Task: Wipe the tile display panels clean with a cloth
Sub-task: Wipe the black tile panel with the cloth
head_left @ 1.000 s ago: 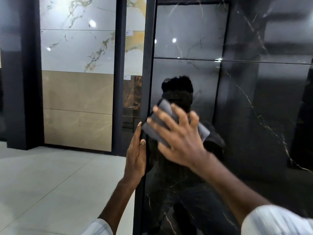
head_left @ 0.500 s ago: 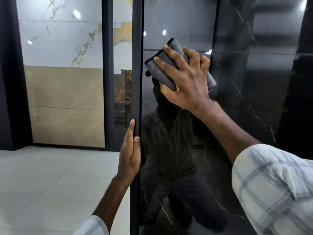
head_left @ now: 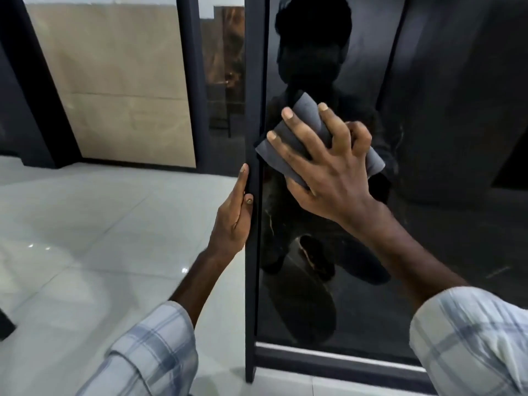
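Head view: right hand (head_left: 328, 170), fingers spread, presses grey cloth (head_left: 303, 130) against black panel (head_left: 428, 224); left hand (head_left: 235, 218) grips frame edge (head_left: 253, 81). Risk: cloth bunching under uneven pressure, leaving streaks.

1. Dim indoor light; small bright glints on the glossy pale grey floor tiles (head_left: 85, 252).
2. Mirror-like reflections across the polished black marble panel (head_left: 428, 110).
3. Wide-angle bending at edges; slight softness throughout.
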Demonstrator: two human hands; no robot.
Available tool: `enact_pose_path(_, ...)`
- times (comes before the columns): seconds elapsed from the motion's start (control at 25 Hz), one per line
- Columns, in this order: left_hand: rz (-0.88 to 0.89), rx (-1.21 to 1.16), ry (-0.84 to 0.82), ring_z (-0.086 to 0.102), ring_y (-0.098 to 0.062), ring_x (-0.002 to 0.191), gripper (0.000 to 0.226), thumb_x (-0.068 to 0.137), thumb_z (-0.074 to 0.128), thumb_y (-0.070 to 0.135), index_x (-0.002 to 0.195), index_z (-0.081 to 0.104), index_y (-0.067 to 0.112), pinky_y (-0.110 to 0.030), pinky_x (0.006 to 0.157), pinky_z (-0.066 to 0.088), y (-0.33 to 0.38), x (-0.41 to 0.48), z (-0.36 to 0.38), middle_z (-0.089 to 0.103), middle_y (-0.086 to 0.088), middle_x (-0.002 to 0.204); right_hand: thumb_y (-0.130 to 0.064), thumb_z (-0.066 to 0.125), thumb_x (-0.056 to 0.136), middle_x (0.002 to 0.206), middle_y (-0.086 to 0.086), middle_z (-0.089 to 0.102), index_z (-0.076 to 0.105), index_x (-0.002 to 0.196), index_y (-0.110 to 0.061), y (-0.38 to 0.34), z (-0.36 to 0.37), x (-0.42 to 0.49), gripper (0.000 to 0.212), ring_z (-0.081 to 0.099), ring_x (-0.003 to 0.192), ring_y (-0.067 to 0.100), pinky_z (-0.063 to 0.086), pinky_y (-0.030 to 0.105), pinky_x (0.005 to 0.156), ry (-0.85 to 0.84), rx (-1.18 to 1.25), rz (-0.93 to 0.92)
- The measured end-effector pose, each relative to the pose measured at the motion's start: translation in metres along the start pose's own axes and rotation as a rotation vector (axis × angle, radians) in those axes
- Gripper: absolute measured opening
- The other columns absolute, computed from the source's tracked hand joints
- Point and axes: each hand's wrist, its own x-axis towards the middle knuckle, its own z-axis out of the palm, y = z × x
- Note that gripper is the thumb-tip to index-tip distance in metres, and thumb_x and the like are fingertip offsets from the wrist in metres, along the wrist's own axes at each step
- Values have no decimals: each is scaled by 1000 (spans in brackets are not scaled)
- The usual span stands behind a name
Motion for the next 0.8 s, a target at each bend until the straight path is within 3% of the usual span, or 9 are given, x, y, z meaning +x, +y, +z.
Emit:
enact_pose_path(0.08,-23,41,-62,66,-6,112,59,110,32,31,158,7,54,-27,97,56,-16,-17,-2,49,-13,157,-38,58,98,161,0,45,51,152,-33,-26,4,-47,55,33,144,37,34,55,104,-38,43,-3)
enact_pose_path(0.12,-32,55,-81,65,-1,111,59,110,32,33,163,9,44,-27,97,56,-23,-24,-2,52,-15,154,-36,60,97,161,-1,46,51,152,-33,-39,6,-70,56,34,144,37,33,54,105,-56,66,-11)
enact_pose_path(0.2,-40,91,-96,59,-8,129,63,109,31,42,166,18,19,-33,110,50,-28,-33,-2,52,-9,154,-34,63,95,160,-3,47,54,151,-33,-65,9,-115,56,36,144,36,32,52,104,-87,99,-54)
enact_pose_path(0.36,-89,108,-62,47,-14,142,66,109,30,41,165,14,11,-18,115,38,-30,-50,12,44,-7,161,-31,61,95,164,-6,41,49,154,-33,-121,20,-208,60,36,146,34,33,50,102,-243,130,-208)
enact_pose_path(0.52,-106,35,16,33,-25,155,64,111,32,31,164,10,3,-37,125,31,-34,-68,30,30,-16,168,-21,36,105,168,-6,32,38,160,-30,-167,27,-289,56,31,148,35,33,51,102,-414,125,-353)
enact_pose_path(0.6,-148,20,33,28,-26,157,63,111,34,26,163,9,1,-40,126,28,-44,-82,40,26,-17,169,-14,26,107,169,-6,30,34,162,-28,-191,28,-329,57,30,149,35,34,51,103,-486,148,-352)
enact_pose_path(0.72,-171,26,31,28,-28,157,62,111,37,22,163,10,0,-38,126,28,-54,-101,46,26,-18,169,-9,39,93,171,-3,24,29,164,-26,-214,29,-365,73,27,151,37,36,51,103,-567,171,-402)
enact_pose_path(0.8,-132,61,29,33,-31,154,61,111,42,19,162,15,-1,-43,122,36,-57,-105,42,29,-21,167,-10,48,86,172,-2,23,34,161,-28,-212,31,-368,78,26,151,37,35,54,101,-618,227,-432)
